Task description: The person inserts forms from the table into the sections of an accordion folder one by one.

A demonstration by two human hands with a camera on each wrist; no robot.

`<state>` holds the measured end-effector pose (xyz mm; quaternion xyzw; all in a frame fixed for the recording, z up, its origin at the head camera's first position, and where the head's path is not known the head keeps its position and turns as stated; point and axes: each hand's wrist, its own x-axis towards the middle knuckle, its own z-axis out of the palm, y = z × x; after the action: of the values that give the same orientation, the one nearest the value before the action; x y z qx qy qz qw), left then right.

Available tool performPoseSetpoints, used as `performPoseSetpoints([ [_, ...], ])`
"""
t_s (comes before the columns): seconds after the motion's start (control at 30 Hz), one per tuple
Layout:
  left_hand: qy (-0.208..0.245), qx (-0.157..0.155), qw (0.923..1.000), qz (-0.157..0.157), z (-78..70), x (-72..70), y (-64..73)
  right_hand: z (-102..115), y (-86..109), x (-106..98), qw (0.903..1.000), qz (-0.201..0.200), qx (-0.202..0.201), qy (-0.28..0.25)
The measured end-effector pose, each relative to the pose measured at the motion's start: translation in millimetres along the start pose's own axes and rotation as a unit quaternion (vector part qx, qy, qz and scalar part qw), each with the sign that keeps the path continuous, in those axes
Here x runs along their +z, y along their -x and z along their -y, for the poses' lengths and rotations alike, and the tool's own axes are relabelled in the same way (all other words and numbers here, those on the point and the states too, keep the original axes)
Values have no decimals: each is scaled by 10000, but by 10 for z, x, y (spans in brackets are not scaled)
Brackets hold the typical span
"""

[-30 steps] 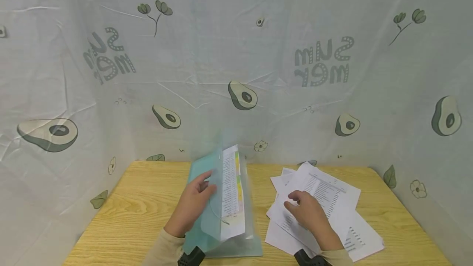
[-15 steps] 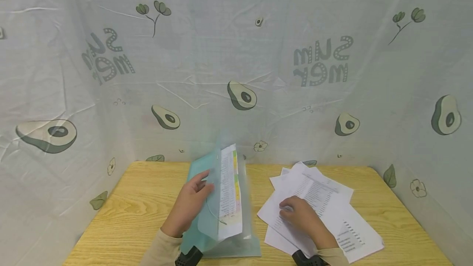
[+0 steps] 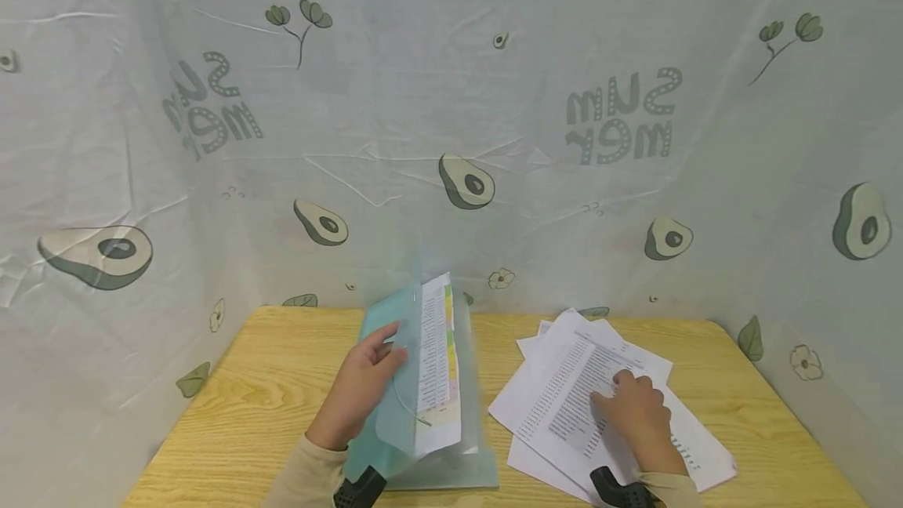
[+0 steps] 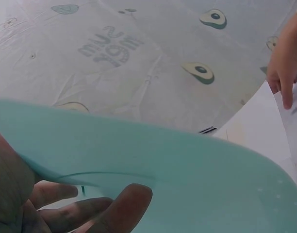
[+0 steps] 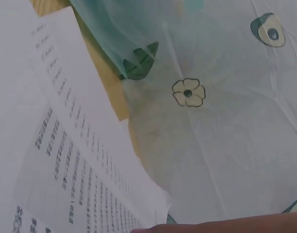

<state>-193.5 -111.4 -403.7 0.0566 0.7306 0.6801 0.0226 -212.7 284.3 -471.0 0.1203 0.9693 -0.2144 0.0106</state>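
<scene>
A pale blue-green plastic folder (image 3: 386, 445) lies in the middle of the table, its translucent cover lifted and partly turned over. My left hand (image 3: 361, 382) holds that cover from the left side, with the thumb (image 4: 134, 204) against the plastic in the left wrist view. Inside the folder is a printed sheet (image 3: 437, 359) with a coloured strip along its edge; a thin cord (image 3: 409, 406) curves over the cover. To the right, my right hand (image 3: 638, 414) rests with its fingers on the top sheet of a loose stack of printed papers (image 3: 564, 382).
A wooden table (image 3: 247, 390) carries the folder and papers. A pale plastic curtain (image 3: 395, 116) with avocado prints encloses the back and both sides. The papers fan out unevenly, corners overlapping. A black wrist camera mount (image 3: 360, 488) sits at my left wrist.
My right hand has moved right across the papers, after the top sheet shifted a little left and toward me. My left hand stays almost still at the folder's cover.
</scene>
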Motion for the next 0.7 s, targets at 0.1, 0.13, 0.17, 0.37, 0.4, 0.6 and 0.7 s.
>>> performPoseSetpoints([
  [0.1,-39,-6,10000,28,3,1,-10,-56,-41,41,9996,166,36,209],
  [0.13,-46,-19,10000,23,3,0,-12,-53,-48,62,9994,189,-56,292],
  [0.17,-53,-12,10000,25,-2,-1,-7,-49,-54,86,9990,206,-203,341],
  [0.37,-134,-39,9999,-35,-28,-19,18,70,-41,156,9948,144,-989,182],
  [0.4,-149,-52,9999,-51,-28,-23,19,82,-38,146,9956,92,-926,125],
  [0.6,-149,-70,9999,-45,-20,-29,3,-21,-7,36,9997,62,210,114],
  [0.7,-105,-92,9999,-50,-14,-27,-10,-73,3,23,9985,286,441,125],
])
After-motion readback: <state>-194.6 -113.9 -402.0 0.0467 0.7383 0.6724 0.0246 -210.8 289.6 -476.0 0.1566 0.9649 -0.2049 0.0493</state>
